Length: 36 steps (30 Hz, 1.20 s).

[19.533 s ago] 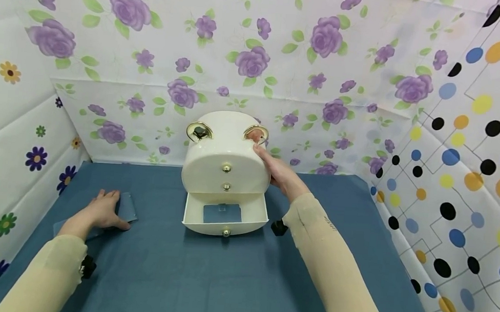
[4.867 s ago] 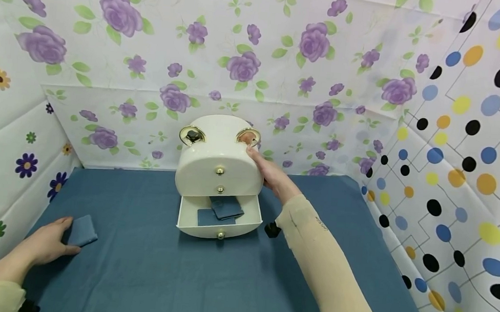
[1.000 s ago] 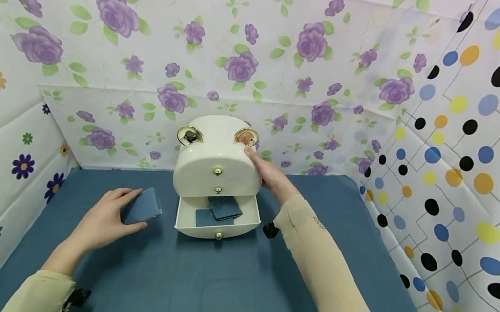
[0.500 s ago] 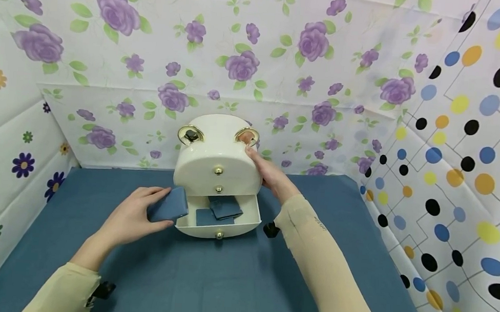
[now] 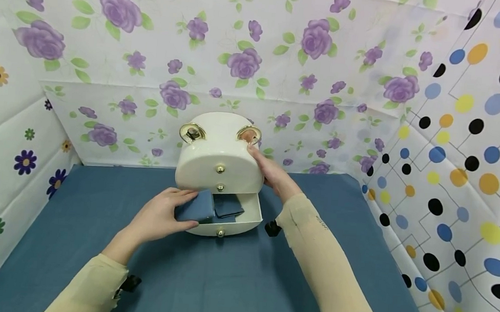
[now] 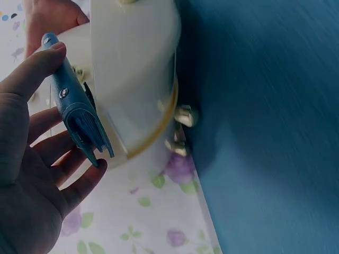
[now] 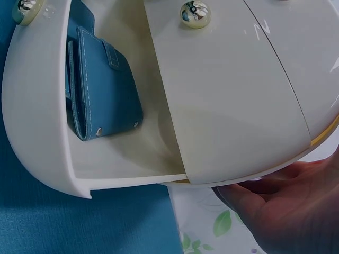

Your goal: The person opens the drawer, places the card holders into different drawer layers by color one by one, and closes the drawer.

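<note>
My left hand (image 5: pixel 157 217) pinches a small blue card holder (image 5: pixel 197 206) over the left part of the drawer (image 5: pixel 252 209). In the left wrist view the card holder (image 6: pixel 77 100) stands on edge between thumb and fingertips, its snap and inner sleeves showing. Another blue card holder (image 7: pixel 108 87) lies in the drawer with its clasp strap up, on top of a flat blue piece (image 7: pixel 80 16). The drawer is the pulled-out lowest one of a cream rounded cabinet (image 5: pixel 219 148). My right hand (image 5: pixel 277 175) rests against the cabinet's right side, its fingers partly hidden.
Two gold-rimmed ovals (image 5: pixel 192 133) sit on the cabinet's upper corners, and small gold knobs (image 5: pixel 220 169) run down its front. A blue cloth (image 5: pixel 222 281) covers the table. Flowered sheeting (image 5: pixel 142 69) stands behind, with dotted sheeting (image 5: pixel 463 192) on the right.
The left hand has carried the card holder rightward from beside the cabinet to over the drawer. Seconds earlier it was picked up at the table's left. The right hand has stayed at the cabinet.
</note>
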### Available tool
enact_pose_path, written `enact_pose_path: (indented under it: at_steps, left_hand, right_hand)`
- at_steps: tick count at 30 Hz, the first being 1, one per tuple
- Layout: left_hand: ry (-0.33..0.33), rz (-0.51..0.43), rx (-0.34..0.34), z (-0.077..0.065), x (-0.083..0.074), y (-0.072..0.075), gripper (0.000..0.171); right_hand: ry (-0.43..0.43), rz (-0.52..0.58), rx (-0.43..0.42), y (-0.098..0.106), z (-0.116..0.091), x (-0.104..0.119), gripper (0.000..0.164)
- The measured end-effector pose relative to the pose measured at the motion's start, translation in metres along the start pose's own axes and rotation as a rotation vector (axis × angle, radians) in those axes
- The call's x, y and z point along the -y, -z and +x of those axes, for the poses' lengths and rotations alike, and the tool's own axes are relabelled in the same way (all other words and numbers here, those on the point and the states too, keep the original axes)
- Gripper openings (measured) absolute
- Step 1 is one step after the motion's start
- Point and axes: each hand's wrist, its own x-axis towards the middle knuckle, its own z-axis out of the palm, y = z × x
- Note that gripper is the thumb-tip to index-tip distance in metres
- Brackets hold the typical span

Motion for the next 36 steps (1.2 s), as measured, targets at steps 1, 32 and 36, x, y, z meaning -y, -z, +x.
enact_pose_path:
  at_steps: [1, 32, 36]
  left_hand:
    - [-0.007, 0.005, 0.007, 0.003, -0.001, -0.002, 0.082]
    - [-0.138, 0.129, -0.001, 0.022, -0.008, -0.025, 0.076]
    - [-0.146, 0.119, -0.021, 0.021, -0.006, -0.026, 0.075]
  right_hand:
    - [0.002, -0.003, 0.0, 0.0, 0.0, 0.0, 0.089]
    - [0.004, -0.006, 0.001, 0.0, 0.001, -0.001, 0.09]
    - [0.002, -0.007, 0.005, 0.001, 0.001, -0.001, 0.09]
